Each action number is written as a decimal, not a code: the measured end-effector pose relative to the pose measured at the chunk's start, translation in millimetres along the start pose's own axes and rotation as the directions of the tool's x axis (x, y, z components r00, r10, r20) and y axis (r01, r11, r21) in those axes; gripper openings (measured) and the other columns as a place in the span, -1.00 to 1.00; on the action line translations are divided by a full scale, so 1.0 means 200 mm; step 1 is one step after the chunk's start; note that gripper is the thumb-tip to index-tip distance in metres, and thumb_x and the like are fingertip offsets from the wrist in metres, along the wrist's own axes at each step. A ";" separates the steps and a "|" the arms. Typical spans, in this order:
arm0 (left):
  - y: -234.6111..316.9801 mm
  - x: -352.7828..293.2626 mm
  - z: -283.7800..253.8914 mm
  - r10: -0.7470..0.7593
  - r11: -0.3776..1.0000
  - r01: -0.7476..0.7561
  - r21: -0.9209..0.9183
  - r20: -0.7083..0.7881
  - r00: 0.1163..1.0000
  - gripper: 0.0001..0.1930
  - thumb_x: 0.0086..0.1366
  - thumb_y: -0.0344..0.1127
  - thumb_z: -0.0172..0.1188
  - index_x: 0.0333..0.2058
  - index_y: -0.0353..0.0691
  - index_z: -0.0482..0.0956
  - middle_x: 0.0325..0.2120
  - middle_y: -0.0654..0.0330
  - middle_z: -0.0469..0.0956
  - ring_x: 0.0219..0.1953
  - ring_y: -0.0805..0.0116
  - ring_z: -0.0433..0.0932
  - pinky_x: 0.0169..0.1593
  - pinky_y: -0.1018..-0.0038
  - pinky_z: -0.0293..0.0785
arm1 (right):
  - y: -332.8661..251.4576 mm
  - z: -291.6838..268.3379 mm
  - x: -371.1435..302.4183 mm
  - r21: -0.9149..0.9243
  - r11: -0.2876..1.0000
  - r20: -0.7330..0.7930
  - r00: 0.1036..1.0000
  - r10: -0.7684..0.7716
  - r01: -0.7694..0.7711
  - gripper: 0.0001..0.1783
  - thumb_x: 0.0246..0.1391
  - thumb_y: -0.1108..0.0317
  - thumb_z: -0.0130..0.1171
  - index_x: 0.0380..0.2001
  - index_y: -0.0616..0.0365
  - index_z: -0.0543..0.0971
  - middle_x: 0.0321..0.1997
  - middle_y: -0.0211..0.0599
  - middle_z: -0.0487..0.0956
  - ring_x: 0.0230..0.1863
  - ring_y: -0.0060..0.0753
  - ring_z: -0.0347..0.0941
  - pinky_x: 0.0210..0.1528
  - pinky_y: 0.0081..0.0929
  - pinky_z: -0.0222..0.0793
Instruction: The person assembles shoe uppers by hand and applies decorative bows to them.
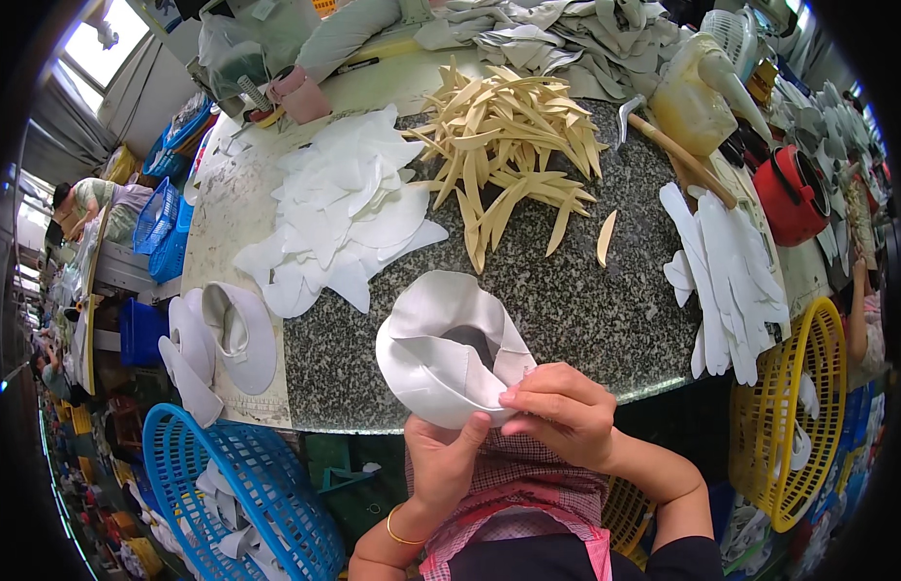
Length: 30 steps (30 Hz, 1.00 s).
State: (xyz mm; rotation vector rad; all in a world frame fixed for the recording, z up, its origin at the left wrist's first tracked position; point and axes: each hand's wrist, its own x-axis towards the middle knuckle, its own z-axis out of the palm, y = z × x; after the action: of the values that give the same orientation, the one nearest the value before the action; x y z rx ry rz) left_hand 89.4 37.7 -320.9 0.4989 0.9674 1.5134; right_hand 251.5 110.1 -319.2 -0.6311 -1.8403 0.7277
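Note:
My left hand [443, 457] grips the near edge of a white curved shoe-upper piece [439, 339] from below, thumb up against it. My right hand [563, 412] pinches the same piece at its right end, fingers folded over the edge. The piece is bent into an open loop above the front rim of the speckled granite table [586, 310]. Behind it lie a heap of flat white cut pieces [344, 208] and a pile of tan strips [504, 145]; one tan strip [605, 237] lies apart.
A stack of long white pieces [727, 276] lies at the table's right. A blue basket [242, 494] stands lower left, a yellow basket [790, 416] right. Assembled white uppers [228, 334] rest at left. A red pot [790, 194], a brush and another person's arm [339, 39] are at the back.

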 end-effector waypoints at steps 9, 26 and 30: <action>0.00 -0.01 0.05 0.146 0.969 -0.131 0.209 -0.058 0.988 -0.74 0.28 -0.52 0.35 -0.06 -0.38 0.61 -0.17 0.13 0.67 -0.12 0.41 0.63 -0.04 0.46 0.57 | 0.01 -0.01 0.02 -0.051 0.996 0.189 0.979 0.077 -0.069 -0.72 -0.05 0.50 0.42 -0.22 0.20 0.60 -0.31 -0.23 0.56 -0.32 -0.14 0.52 -0.27 -0.31 0.47; 0.06 0.02 0.04 0.180 0.868 -0.185 0.461 0.054 0.982 -0.74 0.14 -0.50 0.50 -0.19 -0.41 0.70 -0.29 0.17 0.72 -0.24 0.47 0.67 -0.14 0.51 0.59 | 0.02 -0.19 -0.01 0.129 0.928 0.275 0.911 0.306 -0.350 -0.77 0.00 0.56 0.39 -0.21 0.24 0.68 -0.28 -0.20 0.60 -0.30 -0.18 0.55 -0.26 -0.38 0.49; 0.03 0.02 0.10 0.096 0.936 -0.087 0.341 -0.010 0.995 -0.77 0.20 -0.46 0.46 -0.18 -0.40 0.70 -0.28 0.17 0.72 -0.26 0.48 0.66 -0.14 0.52 0.57 | -0.02 -0.15 0.00 0.091 0.968 0.066 0.972 0.227 -0.233 -0.68 -0.06 0.53 0.46 -0.15 0.18 0.74 -0.29 -0.25 0.66 -0.36 -0.29 0.59 -0.31 -0.44 0.51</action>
State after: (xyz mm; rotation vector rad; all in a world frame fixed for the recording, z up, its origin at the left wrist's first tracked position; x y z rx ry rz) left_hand 99.8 48.4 -305.7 0.7811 1.2507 1.4421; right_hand 280.3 112.4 -307.3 -0.7751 -1.7866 0.9922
